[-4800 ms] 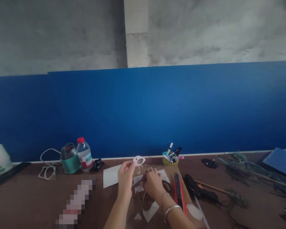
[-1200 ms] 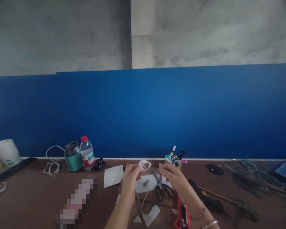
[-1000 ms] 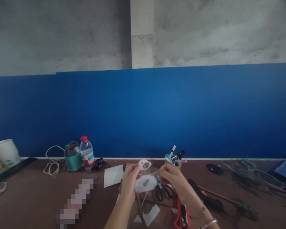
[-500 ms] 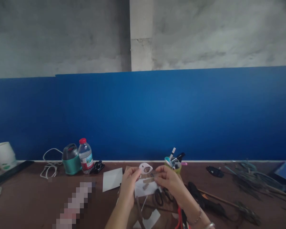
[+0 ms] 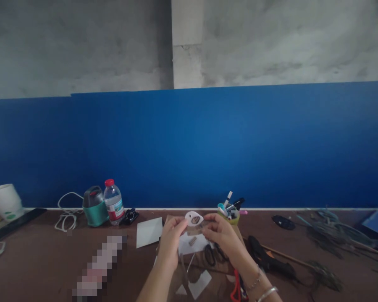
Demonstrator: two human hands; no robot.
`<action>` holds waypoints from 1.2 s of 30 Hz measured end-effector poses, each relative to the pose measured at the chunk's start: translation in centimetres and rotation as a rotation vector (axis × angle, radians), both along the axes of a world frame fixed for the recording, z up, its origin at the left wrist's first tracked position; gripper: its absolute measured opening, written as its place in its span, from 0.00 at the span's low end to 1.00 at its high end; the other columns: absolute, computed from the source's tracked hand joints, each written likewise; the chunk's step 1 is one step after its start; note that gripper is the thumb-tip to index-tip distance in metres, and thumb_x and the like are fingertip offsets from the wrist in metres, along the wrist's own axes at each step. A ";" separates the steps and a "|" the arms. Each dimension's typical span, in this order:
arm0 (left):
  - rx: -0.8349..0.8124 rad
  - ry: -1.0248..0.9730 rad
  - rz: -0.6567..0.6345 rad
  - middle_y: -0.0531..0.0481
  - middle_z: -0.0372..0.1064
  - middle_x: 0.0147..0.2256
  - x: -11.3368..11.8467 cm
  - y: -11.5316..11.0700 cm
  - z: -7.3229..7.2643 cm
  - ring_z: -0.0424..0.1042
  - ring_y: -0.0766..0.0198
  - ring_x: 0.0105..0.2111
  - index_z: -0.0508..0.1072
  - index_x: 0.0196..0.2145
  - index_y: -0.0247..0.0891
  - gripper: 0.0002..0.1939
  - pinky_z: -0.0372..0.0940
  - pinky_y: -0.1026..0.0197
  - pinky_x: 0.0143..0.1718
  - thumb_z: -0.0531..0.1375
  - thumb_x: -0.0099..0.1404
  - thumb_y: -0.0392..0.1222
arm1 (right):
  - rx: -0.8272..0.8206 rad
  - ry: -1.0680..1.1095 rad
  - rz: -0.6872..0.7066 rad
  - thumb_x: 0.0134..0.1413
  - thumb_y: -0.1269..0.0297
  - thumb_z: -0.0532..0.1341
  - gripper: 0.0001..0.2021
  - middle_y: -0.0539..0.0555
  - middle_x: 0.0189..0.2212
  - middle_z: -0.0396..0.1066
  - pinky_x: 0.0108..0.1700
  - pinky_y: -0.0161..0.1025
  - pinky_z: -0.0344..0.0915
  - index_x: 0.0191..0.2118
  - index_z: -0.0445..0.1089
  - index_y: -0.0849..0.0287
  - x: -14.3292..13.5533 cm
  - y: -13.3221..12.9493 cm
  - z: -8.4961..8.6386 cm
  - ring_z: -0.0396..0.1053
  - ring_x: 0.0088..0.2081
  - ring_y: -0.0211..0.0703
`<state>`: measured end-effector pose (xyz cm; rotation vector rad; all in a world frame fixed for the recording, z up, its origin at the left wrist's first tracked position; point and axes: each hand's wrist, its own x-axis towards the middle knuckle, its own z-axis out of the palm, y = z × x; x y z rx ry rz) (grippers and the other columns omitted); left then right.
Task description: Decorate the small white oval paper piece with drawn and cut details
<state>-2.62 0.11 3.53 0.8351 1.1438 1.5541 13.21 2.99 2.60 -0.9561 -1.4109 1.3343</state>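
Observation:
A small white bird-shaped cutout (image 5: 190, 216) with a dark eye dot and a striped brown wing is pinched at its left end by my left hand (image 5: 173, 235). My right hand (image 5: 220, 235) has its fingers closed around the end of a flat brown strip (image 5: 193, 230), just below the cutout. Its index finger is close to the cutout's right tip; I cannot tell whether they touch. Under my hands lie a white paper sheet (image 5: 185, 247), a small brown piece (image 5: 192, 241) and dark-handled scissors (image 5: 209, 256).
Paper scraps (image 5: 200, 285) and a red-handled tool (image 5: 235, 287) lie nearer me. Behind my right hand stands a pen holder (image 5: 234, 219). To the right are a black glue gun (image 5: 271, 262) and dry stems (image 5: 327, 277); leftward, a water bottle (image 5: 114, 205) and white card (image 5: 149, 233).
The brown strip has moved up with my right hand, close under the cutout. The cutout has tilted slightly, its right tip lower. The whole view has shifted a little.

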 end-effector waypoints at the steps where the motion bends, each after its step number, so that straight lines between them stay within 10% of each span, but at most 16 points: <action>1: 0.002 -0.001 -0.004 0.56 0.60 0.19 0.0 0.0 -0.1 0.57 0.69 0.23 0.72 0.23 0.34 0.13 0.52 0.65 0.26 0.66 0.45 0.48 | 0.002 0.007 0.002 0.39 0.61 0.66 0.20 0.43 0.17 0.63 0.24 0.31 0.52 0.38 0.61 0.60 0.0 0.0 0.0 0.59 0.19 0.32; 36: 0.012 0.046 -0.019 0.54 0.62 0.20 0.1 0.2 -0.3 0.58 0.68 0.24 0.73 0.23 0.34 0.11 0.51 0.64 0.27 0.64 0.47 0.45 | 0.101 -0.132 -0.103 0.39 0.65 0.64 0.13 0.44 0.17 0.63 0.23 0.31 0.54 0.35 0.64 0.60 -0.3 0.2 -0.5 0.60 0.20 0.34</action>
